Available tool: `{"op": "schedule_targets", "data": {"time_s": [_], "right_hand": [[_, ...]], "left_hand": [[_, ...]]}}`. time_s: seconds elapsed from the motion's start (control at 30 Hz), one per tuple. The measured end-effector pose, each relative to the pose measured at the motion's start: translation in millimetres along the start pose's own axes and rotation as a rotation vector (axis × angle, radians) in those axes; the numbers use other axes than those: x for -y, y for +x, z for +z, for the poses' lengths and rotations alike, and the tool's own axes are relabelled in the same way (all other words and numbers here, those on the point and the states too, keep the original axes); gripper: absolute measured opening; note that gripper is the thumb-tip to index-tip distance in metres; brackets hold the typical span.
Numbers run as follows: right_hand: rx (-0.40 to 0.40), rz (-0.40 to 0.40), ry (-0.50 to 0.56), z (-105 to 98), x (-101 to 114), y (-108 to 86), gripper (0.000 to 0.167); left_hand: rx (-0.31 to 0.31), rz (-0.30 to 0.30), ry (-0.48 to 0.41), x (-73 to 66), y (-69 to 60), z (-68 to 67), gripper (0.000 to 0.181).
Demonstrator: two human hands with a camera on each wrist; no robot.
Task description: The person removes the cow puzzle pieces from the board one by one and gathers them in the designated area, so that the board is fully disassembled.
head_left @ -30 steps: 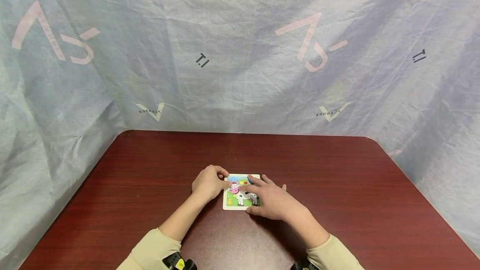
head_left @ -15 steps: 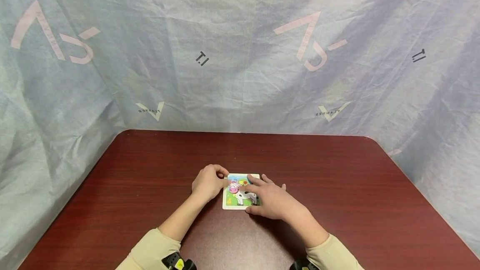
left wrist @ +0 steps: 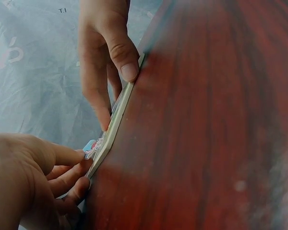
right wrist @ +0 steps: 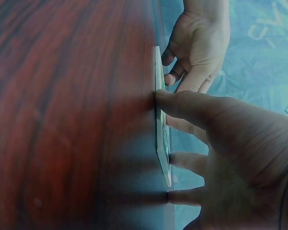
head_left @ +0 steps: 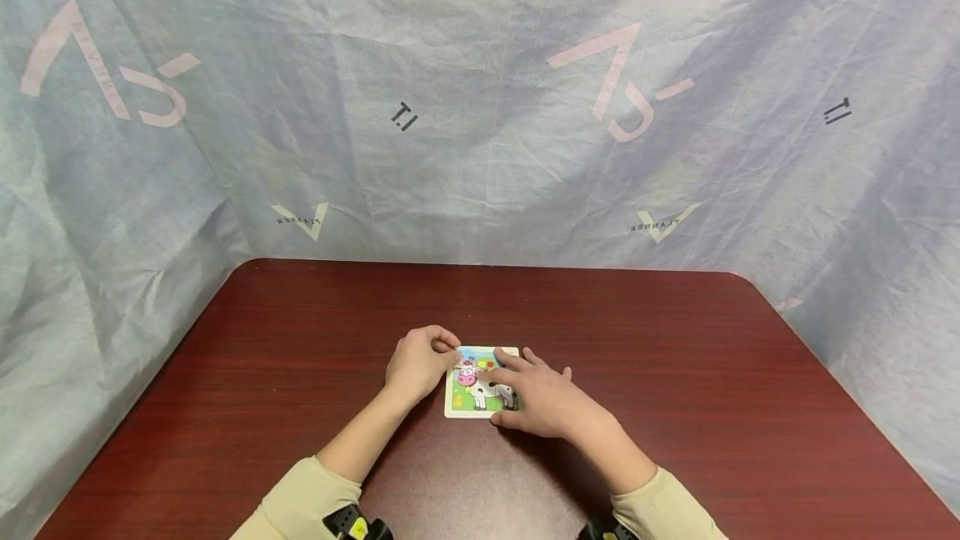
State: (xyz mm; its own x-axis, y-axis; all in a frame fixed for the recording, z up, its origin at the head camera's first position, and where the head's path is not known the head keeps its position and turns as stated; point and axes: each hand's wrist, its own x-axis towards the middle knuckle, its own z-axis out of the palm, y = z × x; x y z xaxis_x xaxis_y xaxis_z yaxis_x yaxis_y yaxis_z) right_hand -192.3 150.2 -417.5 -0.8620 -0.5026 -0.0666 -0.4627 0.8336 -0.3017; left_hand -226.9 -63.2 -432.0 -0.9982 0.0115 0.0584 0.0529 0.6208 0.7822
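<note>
A small square cow jigsaw puzzle (head_left: pixel 461 401) with a pale frame lies flat on the table. At its far left corner, my left hand (head_left: pixel 417 363) pinches a puzzle piece (left wrist: pixel 90 147) with blue and pink print between thumb and fingers. In the left wrist view this piece stands tilted up from the board. My right hand (head_left: pixel 547 398) rests across the right side with fingers spread, fingertips on the picture and thumb against the near edge. That hand covers part of the cow and the right border.
The dark red wooden table (head_left: pixel 300 315) extends around the puzzle on all sides. Grey printed cloth (head_left: pixel 480 148) hangs behind the table and along its left and right sides.
My left hand has moved slightly up and to the right at the puzzle's far left corner, its thumb rising with it. The right hand has stayed in place.
</note>
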Motion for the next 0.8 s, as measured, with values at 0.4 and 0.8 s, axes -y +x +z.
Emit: {"op": "schedule_targets", "data": {"time_s": [0.4, 0.8], "right_hand": [[0.003, 0.001, 0.005, -1.9, 1.2, 0.5, 0.056], [0.027, -0.031, -0.028, -2.9, 2.3, -1.5, 0.053]], "left_hand": [[0.013, -0.016, -0.035, -0.3, 0.5, -1.3, 0.009], [0.025, -0.018, -0.019, 0.6, 0.3, -1.5, 0.007]]}}
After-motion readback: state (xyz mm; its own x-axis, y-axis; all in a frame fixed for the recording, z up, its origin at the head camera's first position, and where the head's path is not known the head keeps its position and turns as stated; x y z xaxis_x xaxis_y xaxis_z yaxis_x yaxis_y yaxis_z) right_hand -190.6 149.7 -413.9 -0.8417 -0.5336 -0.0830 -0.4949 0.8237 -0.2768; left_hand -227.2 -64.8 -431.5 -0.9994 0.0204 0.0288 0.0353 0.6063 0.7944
